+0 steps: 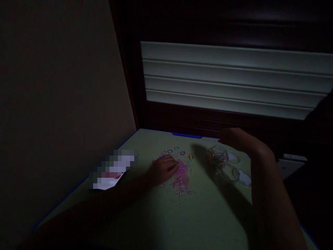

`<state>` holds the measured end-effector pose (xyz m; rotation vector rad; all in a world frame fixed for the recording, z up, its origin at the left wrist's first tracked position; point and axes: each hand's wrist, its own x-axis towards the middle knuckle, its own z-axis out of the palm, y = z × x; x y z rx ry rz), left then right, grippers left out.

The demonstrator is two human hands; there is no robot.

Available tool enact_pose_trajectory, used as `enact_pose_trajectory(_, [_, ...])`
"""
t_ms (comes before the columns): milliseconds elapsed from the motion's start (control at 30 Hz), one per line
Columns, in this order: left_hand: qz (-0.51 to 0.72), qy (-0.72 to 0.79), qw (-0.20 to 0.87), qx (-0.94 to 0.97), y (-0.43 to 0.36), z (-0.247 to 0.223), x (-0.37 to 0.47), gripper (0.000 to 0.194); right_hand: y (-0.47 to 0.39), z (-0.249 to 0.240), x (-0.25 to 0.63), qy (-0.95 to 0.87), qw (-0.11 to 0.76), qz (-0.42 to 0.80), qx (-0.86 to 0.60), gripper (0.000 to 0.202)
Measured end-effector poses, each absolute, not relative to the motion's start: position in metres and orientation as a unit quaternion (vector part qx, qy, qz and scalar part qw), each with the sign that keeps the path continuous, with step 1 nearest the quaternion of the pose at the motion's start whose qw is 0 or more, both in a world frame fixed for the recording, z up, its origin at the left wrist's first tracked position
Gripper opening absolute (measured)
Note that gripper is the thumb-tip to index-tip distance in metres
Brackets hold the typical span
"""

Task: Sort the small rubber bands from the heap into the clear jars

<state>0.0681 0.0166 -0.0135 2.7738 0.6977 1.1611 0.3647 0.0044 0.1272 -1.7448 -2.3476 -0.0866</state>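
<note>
My left hand point(163, 169) rests at the left edge of a loose pile of pink and purple rubber bands point(181, 173). Its fingers are curled closed, and whatever they may grip is hidden. Raised above the far right of the table, my right hand point(235, 138) has its wrist bent and its fingers drawn together, pointing left; nothing can be made out in them. Below it stands a clear jar point(218, 152) with colourful bands inside. Another clear container point(227, 174) is just in front. Behind the pile lie several small coloured rings point(182, 152).
Two clear lids with white patches, one lid point(244, 177) nearer, lie right of the jars. A pixelated pale object point(114, 172) sits at the table's left edge. White devices point(290, 166) are beyond the right edge. A wall and a slatted panel point(221, 78) border the green table point(208, 222).
</note>
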Motion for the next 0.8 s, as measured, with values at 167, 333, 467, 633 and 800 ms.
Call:
enact_pose_trajectory(167, [0.466,0.315,0.087,0.822,0.019,-0.009,0.067,0.013,0.005,0.130,0.331,-0.809,0.220,-0.052,-0.543,0.018])
enact_pose_trajectory(333, [0.501,0.401,0.121,0.757,0.030,-0.008,0.061,0.016,0.008,0.123,0.304,-0.845,0.250,-0.002,-0.473,0.017])
enact_pose_trajectory(467, [0.499,0.414,0.114,0.753,0.042,-0.012,0.054,0.019,0.010,0.118,0.298,-0.851,0.227,0.006,-0.473,0.018])
enact_pose_trajectory(633, [0.460,0.397,0.100,0.788,0.047,-0.014,0.048,0.018,0.010,0.119,0.302,-0.845,0.205,0.005,-0.493,0.020])
enact_pose_trajectory(800, [0.419,0.362,0.074,0.830,0.045,-0.014,0.050,0.015,0.007,0.122,0.304,-0.845,0.211,-0.005,-0.491,0.020])
